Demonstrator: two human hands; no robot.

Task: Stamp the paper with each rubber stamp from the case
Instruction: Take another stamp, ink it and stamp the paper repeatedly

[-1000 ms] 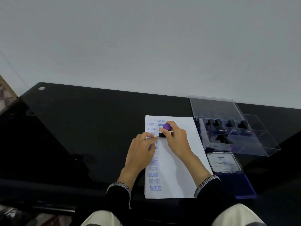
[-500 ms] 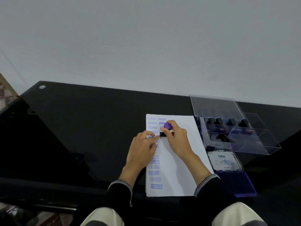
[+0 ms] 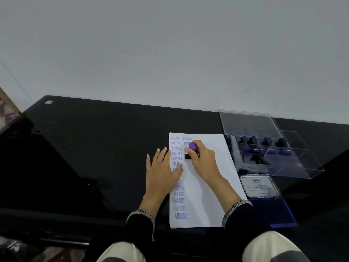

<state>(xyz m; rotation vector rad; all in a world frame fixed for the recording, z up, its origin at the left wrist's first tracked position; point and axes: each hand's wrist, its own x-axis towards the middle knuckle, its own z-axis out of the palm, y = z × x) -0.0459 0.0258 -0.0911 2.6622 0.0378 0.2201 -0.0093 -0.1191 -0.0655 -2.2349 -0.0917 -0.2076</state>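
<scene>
While the right hand [image 3: 203, 161] pinches the purple-knobbed stamp [image 3: 191, 151], its black base sits on the paper [image 3: 207, 186] near the sheet's upper left, beside a column of blue imprints. The left hand [image 3: 162, 173] lies flat with fingers spread, across the paper's left edge. At frame right, the clear case [image 3: 283, 167] holds more stamps; the ink pad [image 3: 273, 210] lies open just below it. All rest on the black table [image 3: 94, 148].
</scene>
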